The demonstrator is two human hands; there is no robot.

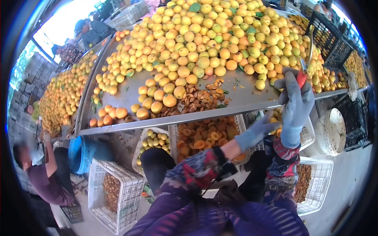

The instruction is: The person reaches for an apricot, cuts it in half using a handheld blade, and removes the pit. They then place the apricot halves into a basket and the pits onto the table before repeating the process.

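Note:
My right hand (294, 100), in a grey-blue glove, is raised over the right end of the metal table's front edge. Its fingers are closed round a red-handled knife (301, 78), whose metal blade points up. Lower and to the left, my gloved left hand (258, 131) is over the crates below the table edge, somewhat blurred. Its fingers stretch to the right, apart, with no object visible in them. Behind both hands a big heap of yellow-orange apricots (204, 43) covers the metal table (244, 94). A pile of brown pits (201, 100) lies near the front edge.
Under the table edge stands a crate of halved apricots (204, 135), beside a crate of small yellow fruit (155, 143). White crates (130, 181) (317, 185) holding pits flank my legs. A blue bucket (80, 155) and a seated person (47, 179) are left; a white bucket (334, 131) is right.

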